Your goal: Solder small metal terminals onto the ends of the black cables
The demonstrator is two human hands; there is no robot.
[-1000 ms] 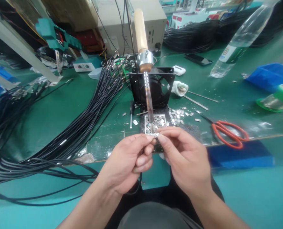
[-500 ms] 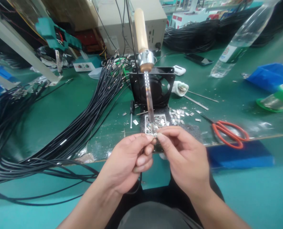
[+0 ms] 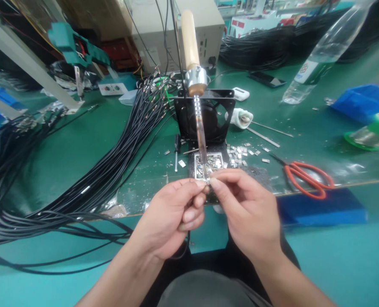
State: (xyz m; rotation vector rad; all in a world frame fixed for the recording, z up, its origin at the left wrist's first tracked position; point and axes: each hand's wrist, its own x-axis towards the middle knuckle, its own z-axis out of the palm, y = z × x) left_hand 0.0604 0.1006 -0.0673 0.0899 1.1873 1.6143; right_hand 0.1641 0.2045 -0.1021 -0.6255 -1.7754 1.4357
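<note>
My left hand and my right hand meet at the bench's front edge, thumbs and fingers pinched. Between their fingertips is a tiny shiny metal piece, mostly hidden, so its kind cannot be made out. Directly above it points the tip of a soldering iron with a wooden handle, mounted upright. Behind the fingertips a small tray holds many small metal pieces, and more lie loose to its right. A black fan stands behind the iron.
Black cables sweep across the left side. A small screwdriver lies left of the tray. At the right are red-handled scissors, a solder spool, a plastic bottle and a blue bin.
</note>
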